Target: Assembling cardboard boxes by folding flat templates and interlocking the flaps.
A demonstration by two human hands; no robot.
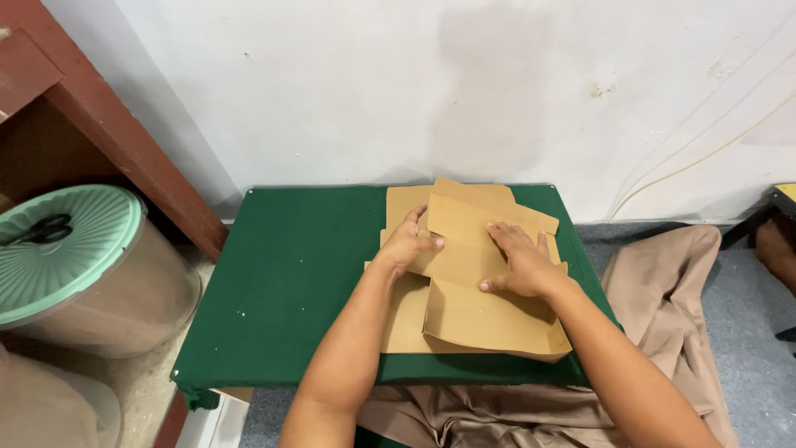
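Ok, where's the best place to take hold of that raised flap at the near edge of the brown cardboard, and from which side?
Probably its free top edge, near the middle of the raised flap, pinched from the near side. It stands up off the green table there, and the right hand presses the panel behind it flat.

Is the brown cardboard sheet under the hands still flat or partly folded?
Partly folded. The cardboard sheet has its near flap raised off the green table, while the left hand and right hand press it down.

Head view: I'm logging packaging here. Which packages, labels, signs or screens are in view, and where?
Flat brown cardboard box blank: on the green table, partly folded under left hand and right hand.
Round tub, ribbed mint-green lid: left, on the floor.
No labels, signs or screens.
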